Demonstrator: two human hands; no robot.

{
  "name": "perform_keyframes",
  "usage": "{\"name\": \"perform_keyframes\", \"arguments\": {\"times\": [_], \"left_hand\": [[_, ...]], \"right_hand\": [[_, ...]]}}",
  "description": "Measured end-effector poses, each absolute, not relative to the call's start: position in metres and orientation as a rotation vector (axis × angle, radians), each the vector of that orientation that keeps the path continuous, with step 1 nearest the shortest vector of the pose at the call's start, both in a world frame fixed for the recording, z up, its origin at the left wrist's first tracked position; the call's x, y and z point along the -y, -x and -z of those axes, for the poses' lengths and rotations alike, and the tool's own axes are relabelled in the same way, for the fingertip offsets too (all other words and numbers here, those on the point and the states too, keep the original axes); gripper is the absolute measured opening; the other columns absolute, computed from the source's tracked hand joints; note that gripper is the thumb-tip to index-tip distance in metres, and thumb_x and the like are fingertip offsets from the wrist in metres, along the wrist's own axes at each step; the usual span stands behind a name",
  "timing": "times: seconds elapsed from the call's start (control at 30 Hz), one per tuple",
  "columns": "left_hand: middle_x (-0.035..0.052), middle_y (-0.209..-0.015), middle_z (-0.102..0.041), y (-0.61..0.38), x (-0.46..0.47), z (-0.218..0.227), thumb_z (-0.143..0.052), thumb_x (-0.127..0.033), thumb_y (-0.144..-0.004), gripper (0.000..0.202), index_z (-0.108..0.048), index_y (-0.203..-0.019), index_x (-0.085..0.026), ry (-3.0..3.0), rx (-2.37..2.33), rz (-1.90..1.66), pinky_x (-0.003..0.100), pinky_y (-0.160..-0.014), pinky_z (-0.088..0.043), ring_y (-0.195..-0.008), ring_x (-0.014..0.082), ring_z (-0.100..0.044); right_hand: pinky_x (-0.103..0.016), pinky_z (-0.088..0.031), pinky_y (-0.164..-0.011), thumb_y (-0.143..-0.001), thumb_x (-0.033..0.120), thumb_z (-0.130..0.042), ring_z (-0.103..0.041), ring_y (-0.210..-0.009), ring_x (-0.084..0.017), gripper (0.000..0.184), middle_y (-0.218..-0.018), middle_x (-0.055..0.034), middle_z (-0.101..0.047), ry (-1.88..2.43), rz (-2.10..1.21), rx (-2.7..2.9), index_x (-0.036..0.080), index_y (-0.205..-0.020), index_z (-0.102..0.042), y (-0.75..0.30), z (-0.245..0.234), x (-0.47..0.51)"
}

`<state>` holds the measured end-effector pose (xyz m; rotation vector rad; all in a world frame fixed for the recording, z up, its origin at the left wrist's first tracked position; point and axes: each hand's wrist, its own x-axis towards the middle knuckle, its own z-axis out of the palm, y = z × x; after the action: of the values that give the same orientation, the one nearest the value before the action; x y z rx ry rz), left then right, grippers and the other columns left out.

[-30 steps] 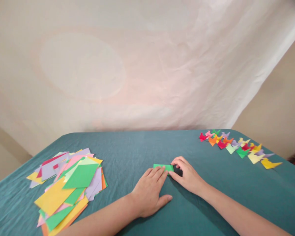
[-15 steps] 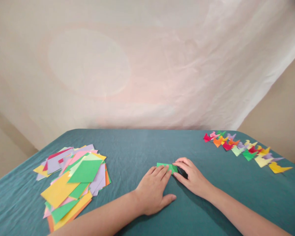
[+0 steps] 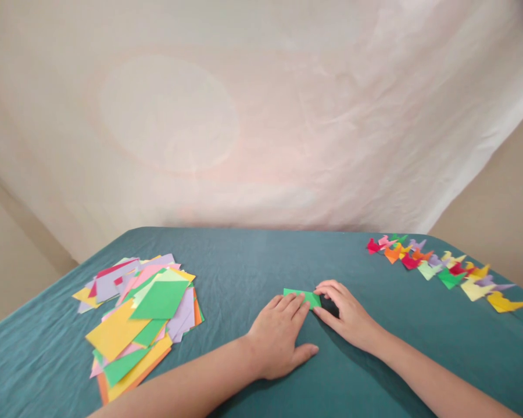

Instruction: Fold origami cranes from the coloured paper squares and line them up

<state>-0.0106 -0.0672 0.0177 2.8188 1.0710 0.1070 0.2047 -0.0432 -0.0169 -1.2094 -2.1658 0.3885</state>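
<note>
Green paper [image 3: 315,300], one piece, low on the cloth [image 3: 239,261] under my left hand [image 3: 279,335]: fingers straight, gripping nothing. Right hand [image 3: 351,318]: thumb and forefinger parted at paper's right end; pinching, I can't tell. A left-hand slip could skew it. Leftward: overlapping sheets [image 3: 159,301], uncountable. Far right: roughly seventeen paper birds [image 3: 450,280].

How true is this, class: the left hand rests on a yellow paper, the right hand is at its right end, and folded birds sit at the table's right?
The colour is wrong: the head view shows green paper, not yellow, under the left hand. The right hand and folded birds are as stated.
</note>
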Motion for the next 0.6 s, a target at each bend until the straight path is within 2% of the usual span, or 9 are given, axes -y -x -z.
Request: {"name": "perform_keyframes", "arguments": {"times": [0.6], "left_hand": [[0.0088,-0.144,-0.026,0.0098,0.0658,-0.0193,-0.021,-0.059,-0.088,0.065,-0.023,-0.139,-0.018,-2.820,-1.067,-0.127,0.042,-0.106,-0.019,-0.131,0.0266,-0.023]], "right_hand": [[-0.039,-0.043,-0.087,-0.081,0.023,-0.054,-0.051,-0.098,-0.022,0.024,-0.104,-0.0087,-0.052,1.190,-0.375,2.161,0.021,-0.105,-0.052,-0.2058,0.0164,0.0438]]}}
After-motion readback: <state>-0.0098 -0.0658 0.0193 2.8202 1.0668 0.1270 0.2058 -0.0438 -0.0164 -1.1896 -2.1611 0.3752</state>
